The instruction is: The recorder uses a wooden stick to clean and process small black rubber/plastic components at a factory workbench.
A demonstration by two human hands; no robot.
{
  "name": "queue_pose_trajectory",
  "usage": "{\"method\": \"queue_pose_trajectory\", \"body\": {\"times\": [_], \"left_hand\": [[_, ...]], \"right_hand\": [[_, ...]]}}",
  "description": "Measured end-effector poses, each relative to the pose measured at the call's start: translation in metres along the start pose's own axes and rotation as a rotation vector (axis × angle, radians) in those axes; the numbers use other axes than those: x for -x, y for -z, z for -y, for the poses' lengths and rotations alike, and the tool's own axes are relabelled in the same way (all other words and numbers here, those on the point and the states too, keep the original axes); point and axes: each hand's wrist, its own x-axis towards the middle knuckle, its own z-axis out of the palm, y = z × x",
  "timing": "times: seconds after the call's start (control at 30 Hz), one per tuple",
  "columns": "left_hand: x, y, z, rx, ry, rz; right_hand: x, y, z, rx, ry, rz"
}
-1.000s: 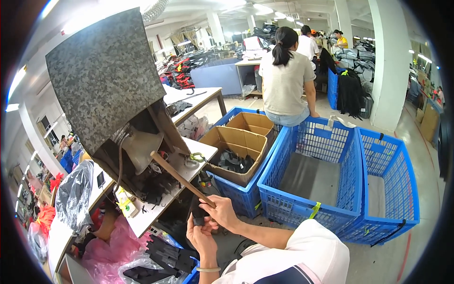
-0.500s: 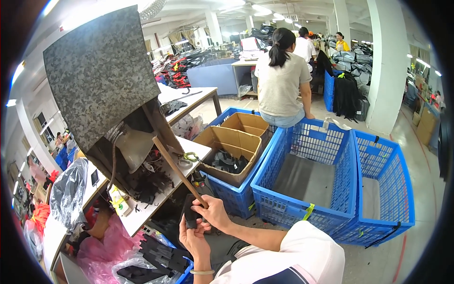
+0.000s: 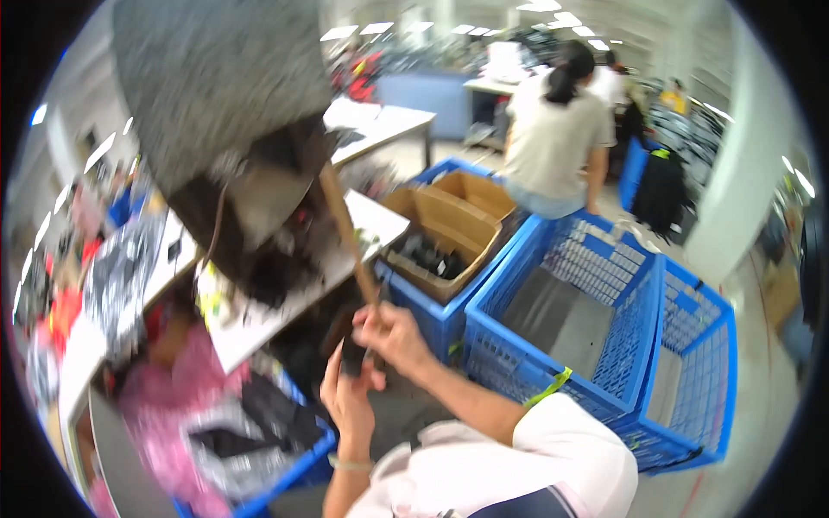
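Observation:
My right hand (image 3: 395,338) is closed round the lower end of a long wooden stick (image 3: 347,231), which slants up and leftward toward the machine under a speckled grey panel (image 3: 220,78). Just below, my left hand (image 3: 349,406) grips a small black strip (image 3: 352,356) between thumb and fingers. The strip lies close against my right fingers; blur hides whether they touch it. Behind the stick's upper part, dark scraps (image 3: 281,274) lie on the white worktop (image 3: 367,223) around the machine.
Cardboard boxes (image 3: 484,246), one with black pieces inside, sit in a blue crate beyond my hands. Two blue crates (image 3: 596,393) stand to the right. A person (image 3: 561,129) sits on a crate edge. At lower left, a blue bin (image 3: 319,445) holds black pieces and plastic.
The whole view has swung, so the panel and crates appear farther right and the picture is blurred. Both hands stay close together with the stick and the black strip.

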Motion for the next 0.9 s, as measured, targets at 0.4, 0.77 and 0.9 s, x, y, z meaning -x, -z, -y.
{"method": "queue_pose_trajectory", "body": {"times": [0.4,0.77,0.9], "left_hand": [[-0.007,0.062,-0.043,-0.289,-0.015,-0.152],[-0.037,0.060,-0.031,0.599,0.152,-0.028],[-0.047,0.092,-0.020,0.678,0.202,-0.044]], "right_hand": [[0.006,-0.010,0.019,-0.206,-0.555,0.381],[0.024,-0.053,-0.003,0.320,-0.058,0.406],[0.032,-0.061,-0.031,0.562,0.202,0.460]]}}
